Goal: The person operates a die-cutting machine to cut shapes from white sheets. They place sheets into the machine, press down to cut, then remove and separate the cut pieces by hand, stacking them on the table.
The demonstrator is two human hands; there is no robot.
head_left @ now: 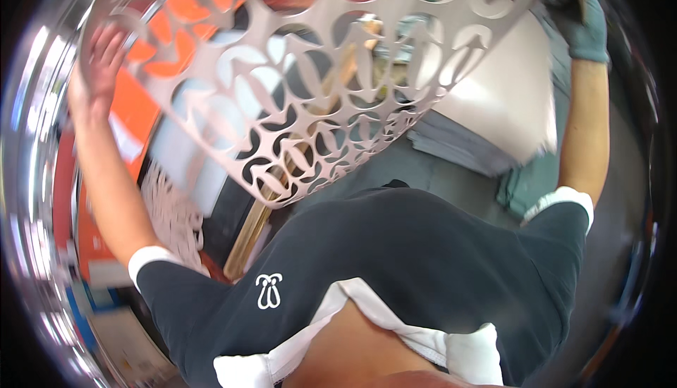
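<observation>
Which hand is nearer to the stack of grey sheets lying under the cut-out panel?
Right. The gloved right hand grips the panel's edge above the stack of grey sheets; the bare left hand holds the opposite edge, far across the panel from them.

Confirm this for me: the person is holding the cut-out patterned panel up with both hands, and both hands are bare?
Not quite. The head view shows both hands on the cut-out patterned panel, but only the left hand is bare; the right hand wears a grey-green glove.

Both hands hold up a pale perforated metal panel (310,85): bare left hand (99,63) and gloved right hand (582,17) grip opposite edges.
</observation>
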